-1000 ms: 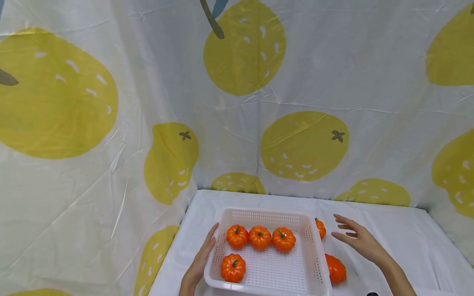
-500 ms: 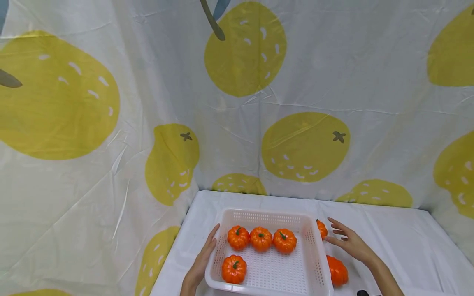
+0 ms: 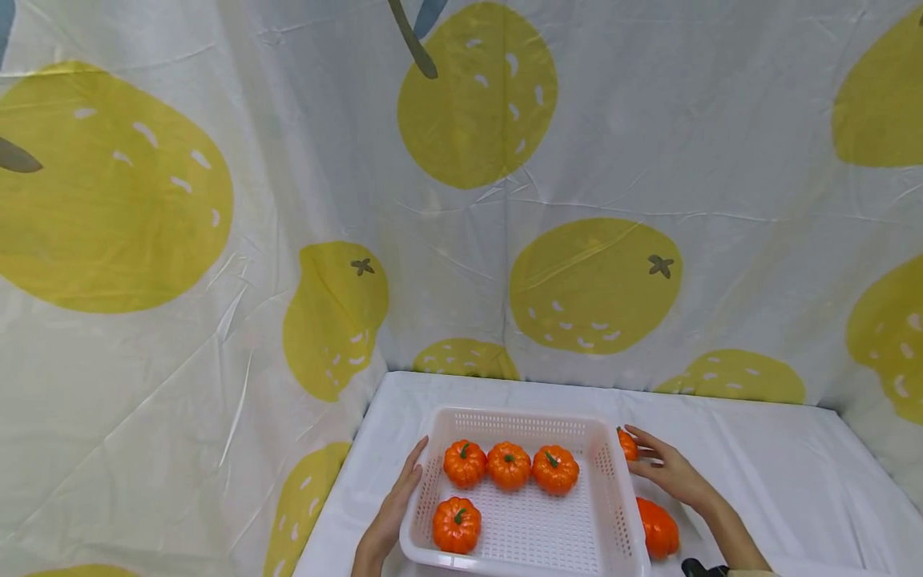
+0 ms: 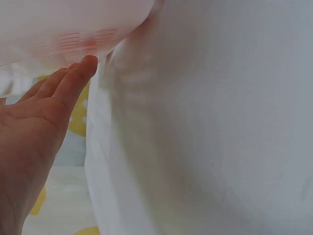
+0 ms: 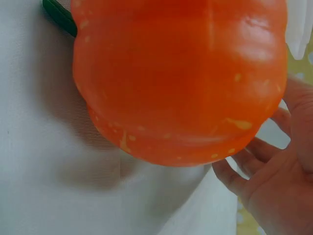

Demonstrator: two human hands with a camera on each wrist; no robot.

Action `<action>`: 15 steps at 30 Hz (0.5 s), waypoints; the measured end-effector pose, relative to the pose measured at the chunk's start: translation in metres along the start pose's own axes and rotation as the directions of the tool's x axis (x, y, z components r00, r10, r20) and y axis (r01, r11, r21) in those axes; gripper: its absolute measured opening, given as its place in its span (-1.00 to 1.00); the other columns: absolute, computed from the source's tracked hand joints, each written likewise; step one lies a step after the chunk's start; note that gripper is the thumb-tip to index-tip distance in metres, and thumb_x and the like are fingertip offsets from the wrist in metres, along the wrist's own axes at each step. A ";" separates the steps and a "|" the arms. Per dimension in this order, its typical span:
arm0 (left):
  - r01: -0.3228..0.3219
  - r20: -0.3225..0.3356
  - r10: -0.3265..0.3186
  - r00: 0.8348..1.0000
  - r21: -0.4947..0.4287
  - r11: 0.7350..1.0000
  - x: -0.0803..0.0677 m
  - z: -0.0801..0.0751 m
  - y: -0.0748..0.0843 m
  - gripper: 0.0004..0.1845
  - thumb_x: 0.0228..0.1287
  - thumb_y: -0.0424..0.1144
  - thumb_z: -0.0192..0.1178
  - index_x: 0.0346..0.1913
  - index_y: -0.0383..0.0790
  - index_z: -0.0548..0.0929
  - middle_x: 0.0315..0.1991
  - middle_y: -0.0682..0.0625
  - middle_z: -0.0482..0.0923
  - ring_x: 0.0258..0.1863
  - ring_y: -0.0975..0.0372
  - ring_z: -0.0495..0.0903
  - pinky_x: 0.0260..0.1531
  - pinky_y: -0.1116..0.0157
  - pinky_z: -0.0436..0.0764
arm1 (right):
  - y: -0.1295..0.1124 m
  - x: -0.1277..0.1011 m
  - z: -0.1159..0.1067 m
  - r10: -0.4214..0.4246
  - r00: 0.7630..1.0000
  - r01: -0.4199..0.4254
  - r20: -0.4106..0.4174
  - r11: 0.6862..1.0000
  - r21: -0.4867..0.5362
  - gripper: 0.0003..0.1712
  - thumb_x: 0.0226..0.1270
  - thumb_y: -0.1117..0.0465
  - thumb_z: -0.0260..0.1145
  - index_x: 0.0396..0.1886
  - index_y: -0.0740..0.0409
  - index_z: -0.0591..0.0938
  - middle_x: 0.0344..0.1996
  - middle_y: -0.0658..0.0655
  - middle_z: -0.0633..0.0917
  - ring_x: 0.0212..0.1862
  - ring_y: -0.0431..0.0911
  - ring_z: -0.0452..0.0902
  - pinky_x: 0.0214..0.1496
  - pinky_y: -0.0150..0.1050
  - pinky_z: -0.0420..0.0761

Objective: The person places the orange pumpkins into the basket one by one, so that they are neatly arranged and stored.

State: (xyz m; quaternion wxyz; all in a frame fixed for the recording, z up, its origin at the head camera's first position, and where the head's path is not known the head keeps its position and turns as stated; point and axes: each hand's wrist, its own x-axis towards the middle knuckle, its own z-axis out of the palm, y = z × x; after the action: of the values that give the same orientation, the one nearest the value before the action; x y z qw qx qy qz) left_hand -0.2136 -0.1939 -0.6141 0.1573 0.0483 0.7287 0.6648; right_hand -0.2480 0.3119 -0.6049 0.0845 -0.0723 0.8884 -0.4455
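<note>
A white perforated plastic basket holds several small orange pumpkins, three in a row and another near its front left corner. My left hand lies along the basket's left side; in the left wrist view its fingers are straight, tips at the wall. Beyond the basket's right side, my right hand has spread fingers right at another pumpkin, partly hidden by the rim and the hand. A bigger orange pumpkin lies nearer, below that hand, and fills much of the right wrist view.
A white cloth covers the table. Curtains printed with yellow fruit enclose it at the back and sides. A small black object shows by the right wrist at the bottom edge.
My right hand has moved left, from apart on the right to the far pumpkin beside the basket. The left hand and the basket have stayed in place.
</note>
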 end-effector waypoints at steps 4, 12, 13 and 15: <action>0.001 -0.002 -0.001 1.000 0.002 1.000 0.000 0.000 0.000 -0.38 0.62 0.29 -0.30 0.65 0.45 -0.03 0.74 -0.02 -0.29 0.68 -0.23 -0.30 0.46 -0.49 -0.13 | 0.000 0.002 0.002 -0.007 1.000 0.007 -0.009 1.000 -0.011 -0.09 0.41 0.06 0.41 0.59 0.32 0.23 0.42 0.55 0.39 0.27 0.36 0.52 0.25 0.18 0.65; -0.002 0.002 0.002 1.000 0.003 1.000 -0.001 0.001 0.001 -0.37 0.63 0.28 -0.30 0.65 0.42 -0.03 0.74 -0.03 -0.29 0.68 -0.23 -0.30 0.46 -0.49 -0.14 | 0.003 0.006 0.005 -0.014 1.000 0.013 -0.028 1.000 -0.011 -0.13 0.40 0.12 0.42 0.55 0.35 0.28 0.37 0.57 0.43 0.22 0.32 0.54 0.19 0.07 0.71; -0.011 0.006 0.011 1.000 0.004 1.000 -0.001 0.001 0.001 -0.37 0.63 0.27 -0.31 0.66 0.40 -0.05 0.73 -0.05 -0.29 0.68 -0.24 -0.30 0.46 -0.49 -0.14 | 0.003 0.006 0.005 -0.005 0.999 0.005 -0.032 1.000 -0.007 -0.13 0.39 0.11 0.43 0.56 0.33 0.28 0.36 0.56 0.45 0.22 0.30 0.55 0.18 0.04 0.72; -0.022 0.013 0.022 1.000 -0.002 1.000 -0.001 0.001 0.000 -0.38 0.64 0.25 -0.31 0.66 0.40 -0.05 0.74 -0.04 -0.29 0.69 -0.23 -0.29 0.47 -0.48 -0.14 | 0.005 0.007 0.005 0.008 0.999 -0.009 -0.041 1.000 -0.006 -0.12 0.38 0.09 0.44 0.55 0.32 0.30 0.34 0.55 0.47 0.21 0.29 0.56 0.16 0.04 0.72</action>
State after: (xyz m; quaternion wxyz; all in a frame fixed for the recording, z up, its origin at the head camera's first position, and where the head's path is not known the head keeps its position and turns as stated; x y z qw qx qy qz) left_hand -0.2125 -0.1936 -0.6137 0.1548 0.0607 0.7264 0.6669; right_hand -0.2544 0.3100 -0.6127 0.0678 -0.0596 0.8915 -0.4439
